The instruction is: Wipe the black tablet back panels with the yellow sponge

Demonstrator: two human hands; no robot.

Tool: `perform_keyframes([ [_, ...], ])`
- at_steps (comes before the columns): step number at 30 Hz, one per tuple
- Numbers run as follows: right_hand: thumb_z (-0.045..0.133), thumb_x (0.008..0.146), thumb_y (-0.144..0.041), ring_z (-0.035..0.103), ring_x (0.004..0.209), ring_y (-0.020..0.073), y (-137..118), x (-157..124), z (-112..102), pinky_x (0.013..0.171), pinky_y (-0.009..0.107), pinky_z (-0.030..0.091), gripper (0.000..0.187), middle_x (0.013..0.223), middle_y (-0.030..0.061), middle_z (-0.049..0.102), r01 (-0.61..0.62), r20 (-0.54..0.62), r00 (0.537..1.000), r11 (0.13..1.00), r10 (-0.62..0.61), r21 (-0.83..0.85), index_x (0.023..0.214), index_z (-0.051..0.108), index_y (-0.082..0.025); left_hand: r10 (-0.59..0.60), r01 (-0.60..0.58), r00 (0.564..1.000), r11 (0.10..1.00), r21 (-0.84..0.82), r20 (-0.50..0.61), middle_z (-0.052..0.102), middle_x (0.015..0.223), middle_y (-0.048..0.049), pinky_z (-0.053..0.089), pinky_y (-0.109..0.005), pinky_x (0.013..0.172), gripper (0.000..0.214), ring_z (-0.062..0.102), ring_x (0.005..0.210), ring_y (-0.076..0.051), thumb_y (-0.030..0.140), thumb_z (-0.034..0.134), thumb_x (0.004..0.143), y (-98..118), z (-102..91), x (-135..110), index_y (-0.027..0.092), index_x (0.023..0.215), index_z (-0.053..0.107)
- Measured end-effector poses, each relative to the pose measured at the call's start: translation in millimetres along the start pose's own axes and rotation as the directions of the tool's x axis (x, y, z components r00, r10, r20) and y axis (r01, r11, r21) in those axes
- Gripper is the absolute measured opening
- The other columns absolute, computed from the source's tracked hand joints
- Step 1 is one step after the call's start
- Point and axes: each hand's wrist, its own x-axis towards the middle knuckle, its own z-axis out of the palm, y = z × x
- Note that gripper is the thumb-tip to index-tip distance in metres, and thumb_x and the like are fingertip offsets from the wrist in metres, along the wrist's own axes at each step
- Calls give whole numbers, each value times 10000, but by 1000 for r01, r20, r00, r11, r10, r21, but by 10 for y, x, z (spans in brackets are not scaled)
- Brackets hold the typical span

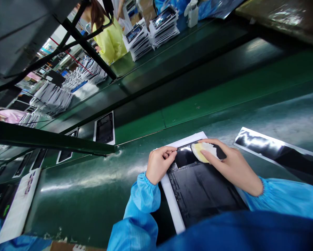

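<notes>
Near the tabletop's (75, 205) near edge, the right hand (232, 169) grasped a pad (197, 152) over the panel (203, 190); the left hand (158, 165) curled at the panel's far-left corner, its grip indeterminable.

On the green bench (80, 202), a black panel (205, 188) lies on a white sheet (172, 205). The person's left hand (160, 164) bunches its fingers at the panel's far left corner, while the right hand (232, 167) grips a white-and-yellow pad (198, 153) against its far end. A glossy black strip (271, 148) lies to the right; far off stands a person in yellow (113, 42).
</notes>
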Motion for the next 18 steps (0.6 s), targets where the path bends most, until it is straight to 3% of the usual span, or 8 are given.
perform_keyframes([
  [9,531,812,-549,270,296,108,-17,3,-6,429,303,389,405,553,-75,587,-11,14,1000,1000,11,-2,1083,658,-276,9,-9,1000,1000,15,1,730,696,1,492,-202,585,172,565,558,-94,231,659,796,-4,-13,3,188,888,797],
  [18,530,836,-519,302,309,114,-19,3,3,461,300,396,366,518,-87,539,40,-10,999,999,-41,-26,1074,664,-276,11,-11,1000,1000,6,7,723,694,5,473,-194,595,160,560,563,-85,210,672,799,0,1,8,187,892,800],
])
